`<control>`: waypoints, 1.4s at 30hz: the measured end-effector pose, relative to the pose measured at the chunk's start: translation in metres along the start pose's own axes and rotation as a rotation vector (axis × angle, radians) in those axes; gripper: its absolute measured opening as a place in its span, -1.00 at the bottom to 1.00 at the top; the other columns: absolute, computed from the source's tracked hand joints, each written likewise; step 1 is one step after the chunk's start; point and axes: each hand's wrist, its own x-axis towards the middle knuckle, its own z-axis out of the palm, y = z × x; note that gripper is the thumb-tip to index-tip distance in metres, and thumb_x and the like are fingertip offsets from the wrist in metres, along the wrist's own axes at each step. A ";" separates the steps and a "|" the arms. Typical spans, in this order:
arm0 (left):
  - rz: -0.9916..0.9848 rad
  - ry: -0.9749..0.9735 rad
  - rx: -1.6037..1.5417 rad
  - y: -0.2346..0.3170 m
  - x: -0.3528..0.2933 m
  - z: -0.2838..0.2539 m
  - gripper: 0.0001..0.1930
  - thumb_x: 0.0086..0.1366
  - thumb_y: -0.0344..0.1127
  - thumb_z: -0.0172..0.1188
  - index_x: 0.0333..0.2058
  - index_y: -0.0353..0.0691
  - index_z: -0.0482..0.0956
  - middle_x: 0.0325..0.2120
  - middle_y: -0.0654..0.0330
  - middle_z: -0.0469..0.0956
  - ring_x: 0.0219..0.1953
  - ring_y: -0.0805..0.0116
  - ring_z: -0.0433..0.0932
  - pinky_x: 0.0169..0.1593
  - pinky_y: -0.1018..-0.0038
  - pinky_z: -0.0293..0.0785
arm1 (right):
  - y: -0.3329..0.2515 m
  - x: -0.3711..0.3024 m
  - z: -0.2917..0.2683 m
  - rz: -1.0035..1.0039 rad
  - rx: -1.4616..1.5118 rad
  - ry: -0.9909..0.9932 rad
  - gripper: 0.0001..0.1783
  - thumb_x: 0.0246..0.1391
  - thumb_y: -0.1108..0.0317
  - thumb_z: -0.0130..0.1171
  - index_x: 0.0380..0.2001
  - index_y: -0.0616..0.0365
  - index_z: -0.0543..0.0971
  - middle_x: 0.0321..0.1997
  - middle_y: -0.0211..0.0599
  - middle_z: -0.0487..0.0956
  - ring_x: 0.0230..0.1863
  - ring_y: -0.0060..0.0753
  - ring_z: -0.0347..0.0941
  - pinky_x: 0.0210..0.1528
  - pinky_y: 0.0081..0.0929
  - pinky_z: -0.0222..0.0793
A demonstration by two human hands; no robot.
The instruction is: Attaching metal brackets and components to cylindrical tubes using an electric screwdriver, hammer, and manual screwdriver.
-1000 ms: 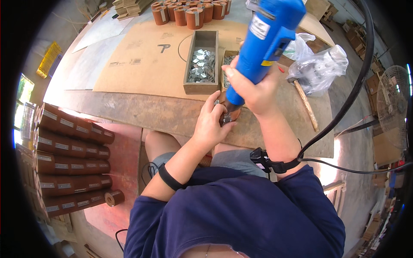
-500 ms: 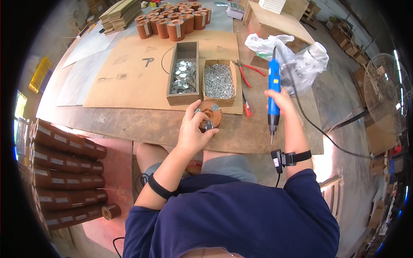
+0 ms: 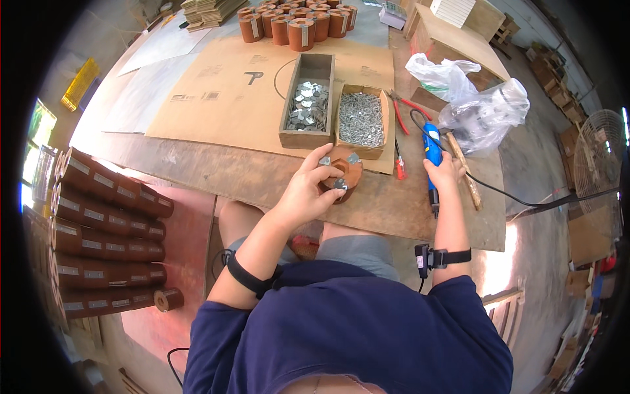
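My left hand [image 3: 307,190] curves its fingers round a brown cylinder [image 3: 353,168] that stands on end near the table's front edge. Small metal plates lie on the cylinder's top around a central hole; the thumb touches the nearest metal plate [image 3: 340,184]. My right hand [image 3: 447,171] is closed round a blue electric screwdriver [image 3: 432,146], held low over the table with its tip toward me, partly beside my forearm. Between the hands lies a screwdriver with a red handle [image 3: 401,169]. Just beyond the cylinder, a wooden box [image 3: 287,125] holds metal plates and a carton [image 3: 384,118] holds screws.
Red-handled pliers [image 3: 401,115], a wooden stick [image 3: 464,172] and plastic bags [image 3: 485,111] lie on the right. Several finished-looking brown cylinders [image 3: 302,34] stand at the back. More are stacked in rows [image 3: 108,243] at the left. The screwdriver's black cord [image 3: 512,189] runs off right.
The view has shifted, moving the table's contents rightward in the picture. My right hand has lowered the electric screwdriver toward the table, and the wooden stick now shows. My left hand stays at the cylinder.
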 end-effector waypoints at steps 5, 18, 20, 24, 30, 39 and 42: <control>0.075 -0.008 0.079 0.002 0.001 0.001 -0.64 -0.18 -0.38 0.32 -0.33 -0.31 0.48 0.06 -0.02 0.18 0.00 0.08 0.32 -0.05 0.38 0.34 | -0.018 -0.027 0.012 -0.328 0.144 -0.003 -0.37 -0.21 0.08 0.18 -0.01 0.05 0.34 -0.01 0.03 0.26 0.05 0.03 0.11 0.11 -0.24 0.05; 0.187 -0.085 0.586 0.023 -0.005 -0.028 -0.60 -0.20 -0.35 0.27 -0.26 -0.15 0.51 -0.01 0.05 0.28 -0.09 0.04 0.35 -0.05 0.31 0.33 | -0.016 -0.057 0.035 -0.445 0.327 -0.224 -0.56 -0.10 0.28 0.06 -0.06 -0.03 0.36 -0.21 0.09 0.37 -0.22 0.07 0.37 -0.13 -0.21 0.29; 0.019 -0.099 0.620 0.028 -0.018 -0.046 -0.61 -0.17 -0.38 0.23 -0.25 -0.13 0.51 -0.01 0.03 0.27 -0.05 0.03 0.33 -0.02 0.29 0.31 | -0.024 -0.070 0.024 -0.426 0.277 -0.241 -0.56 -0.11 0.32 0.05 -0.06 -0.04 0.36 -0.22 0.11 0.37 -0.21 0.08 0.37 -0.13 -0.21 0.29; 0.018 -0.135 0.517 0.041 -0.025 -0.038 -0.54 -0.21 -0.33 0.28 -0.22 -0.21 0.48 -0.01 -0.07 0.25 -0.05 -0.07 0.33 -0.02 0.28 0.32 | -0.026 -0.083 0.017 -0.406 0.147 -0.208 -0.52 -0.15 0.42 0.02 -0.04 0.03 0.31 -0.23 0.17 0.37 -0.21 0.14 0.35 -0.13 -0.18 0.28; 0.035 0.104 0.375 0.014 -0.030 -0.001 -0.63 -0.24 -0.38 0.36 -0.39 -0.32 0.46 0.03 -0.14 0.15 -0.04 -0.02 0.34 -0.08 0.32 0.37 | -0.030 -0.077 -0.020 -0.382 0.182 -0.155 -0.61 -0.11 0.44 0.02 -0.13 0.21 0.29 -0.22 0.24 0.36 -0.22 0.17 0.36 -0.17 -0.16 0.30; 0.030 -0.008 0.225 0.013 -0.032 -0.024 -0.66 -0.21 -0.48 0.32 -0.36 -0.33 0.47 0.03 -0.06 0.19 -0.02 0.03 0.34 -0.08 0.37 0.39 | 0.004 -0.079 0.005 -0.350 0.081 -0.328 -0.69 -0.22 0.42 0.11 -0.32 0.26 0.39 -0.34 0.12 0.44 -0.26 0.08 0.39 -0.21 -0.19 0.31; 0.068 0.075 0.224 0.006 -0.035 -0.019 -0.65 -0.21 -0.45 0.33 -0.35 -0.32 0.48 0.00 -0.04 0.25 -0.04 0.04 0.37 -0.10 0.37 0.41 | 0.008 -0.088 -0.010 -0.286 0.135 -0.368 -0.72 -0.24 0.40 0.09 -0.38 0.32 0.40 -0.42 0.04 0.48 -0.29 0.01 0.41 -0.23 -0.22 0.30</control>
